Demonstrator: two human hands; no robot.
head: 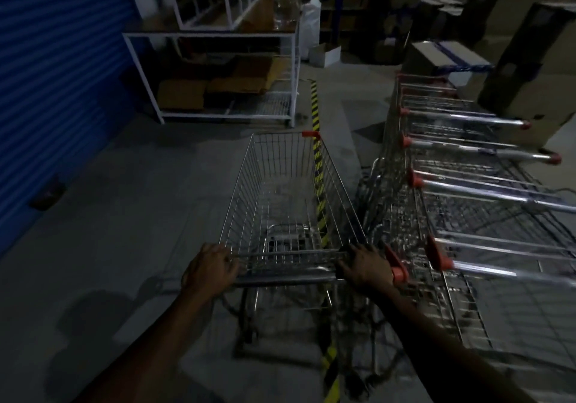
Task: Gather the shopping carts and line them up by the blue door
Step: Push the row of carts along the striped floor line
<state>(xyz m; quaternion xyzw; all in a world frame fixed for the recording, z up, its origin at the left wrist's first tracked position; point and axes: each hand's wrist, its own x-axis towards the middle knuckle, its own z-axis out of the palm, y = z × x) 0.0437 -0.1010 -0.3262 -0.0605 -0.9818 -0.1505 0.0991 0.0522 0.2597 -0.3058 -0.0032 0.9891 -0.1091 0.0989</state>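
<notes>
The floor (124, 203) is grey concrete, dim, and fills most of the view. The blue door (53, 84), a ribbed roller shutter, runs down the left edge. To the right stands a row of carts (461, 190), nested one into the next and receding toward the far boxes (448, 59); their chrome handles with red end caps point right, and the picture is blurred there, so I cannot count them surely. Beyond the open floor, against the wall next to the door, stands a white rack (215, 78) with flattened cardboard on its lower shelf and a clear bottle (285, 9) on its top. A smaller white frame sits on the rack.

A single cart (290, 203) stands in the middle, between the door and the row, its basket empty and its nose toward the rack. Its right side is just beside the nearest cart of the row; whether they touch I cannot tell. A yellow-and-black stripe (315, 112) on the floor runs from the rack under this cart toward the camera.

Both bare arms reach forward to the cart's handle (286, 278). The left hand (212, 267) is wrapped over the handle's left end, grip closed on the bar. The right hand (366, 267) lies over the right end, its fingers (358, 251) curled onto the bar and basket rim, beside a red cap.
</notes>
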